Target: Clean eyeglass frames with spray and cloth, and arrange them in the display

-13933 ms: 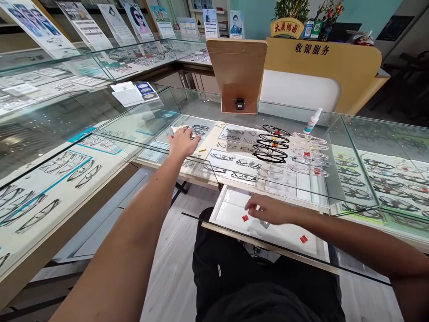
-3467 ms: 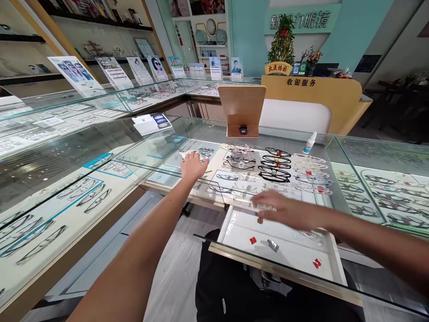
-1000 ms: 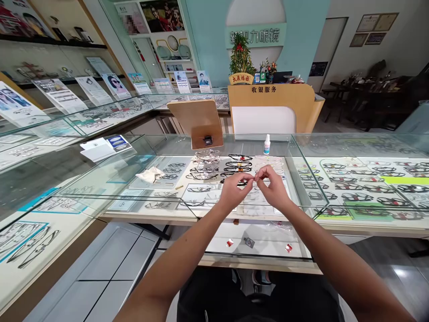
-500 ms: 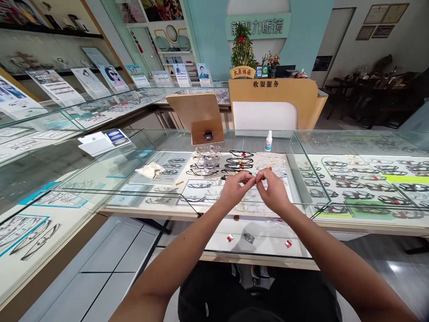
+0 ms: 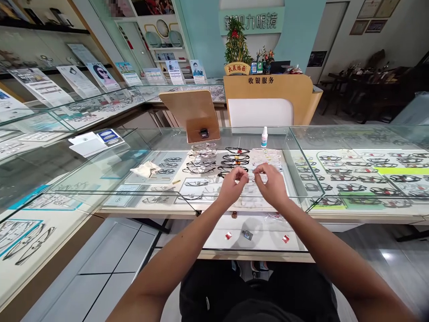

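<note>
Eyeglass frames (image 5: 234,163) lie in rows on the display bench (image 5: 150,212), just beyond the hands. The left hand (image 5: 231,188) and right hand (image 5: 272,185) have parted from their earlier fingertip pinch, fingers curled above the bench; whether either holds anything is too small to tell.

Right here at the glass counter (image 5: 150,212), the left hand (image 5: 231,188) and right hand (image 5: 272,185) are up close together, fingers (image 5: 258,169) pinched, and whatever's between them is too small to call! Black frames (image 5: 234,157) sit just beyond, clear frames (image 5: 264,157) alongside, a cloth (image 5: 145,169) off left, a spray bottle (image 5: 264,137) behind.
</note>
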A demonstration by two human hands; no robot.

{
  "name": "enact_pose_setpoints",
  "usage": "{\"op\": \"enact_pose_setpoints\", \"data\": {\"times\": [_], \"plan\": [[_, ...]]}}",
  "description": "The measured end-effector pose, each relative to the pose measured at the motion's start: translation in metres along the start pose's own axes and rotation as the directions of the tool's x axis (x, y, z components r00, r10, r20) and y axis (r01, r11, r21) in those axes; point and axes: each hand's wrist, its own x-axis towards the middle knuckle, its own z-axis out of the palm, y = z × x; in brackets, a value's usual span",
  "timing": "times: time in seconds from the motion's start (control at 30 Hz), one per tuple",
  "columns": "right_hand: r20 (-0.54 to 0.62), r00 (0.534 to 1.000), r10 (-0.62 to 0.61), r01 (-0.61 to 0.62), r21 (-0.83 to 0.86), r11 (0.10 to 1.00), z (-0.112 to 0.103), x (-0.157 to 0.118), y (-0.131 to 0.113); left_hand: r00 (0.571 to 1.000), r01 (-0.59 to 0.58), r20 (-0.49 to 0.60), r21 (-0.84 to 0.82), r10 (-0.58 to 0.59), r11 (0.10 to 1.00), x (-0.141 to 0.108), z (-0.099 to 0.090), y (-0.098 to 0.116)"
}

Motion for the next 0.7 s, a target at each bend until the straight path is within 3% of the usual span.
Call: {"op": "enact_pose_setpoints", "data": {"times": [0.1,0.2,0.27,0.5,0.63,0.7], "plan": [[0.094,0.986,0.140,-0.108,-0.289,0.951,-0.017,0.015,0.008,1.000,-0.008,0.022,0.026,0.007,1.000,-0.001,-0.002,0.001],[0.236,0.876,0.419,-0.231,-0.558,0.797,-0.025,0.023,0.007,0.999,-0.020,0.026,0.046,0.019,0.999,0.000,-0.005,0.002],[0.264,0.822,0.505,-0.245,-0.636,0.732,-0.024,0.023,0.003,0.999,-0.031,0.022,0.054,0.030,0.998,0.001,-0.006,0.003],[0.288,0.762,0.580,-0.245,-0.701,0.669,-0.020,0.019,-0.009,0.999,-0.048,0.019,0.060,0.047,0.997,0.001,-0.006,0.010],[0.285,0.765,0.577,-0.239,-0.707,0.666,-0.027,0.018,-0.014,0.998,-0.063,-0.008,0.034,0.064,0.997,0.003,-0.007,0.011],[0.258,0.793,0.552,-0.244,-0.696,0.675,-0.032,0.017,-0.018,0.998,-0.064,-0.022,0.022,0.065,0.998,0.005,-0.009,0.011]]}}
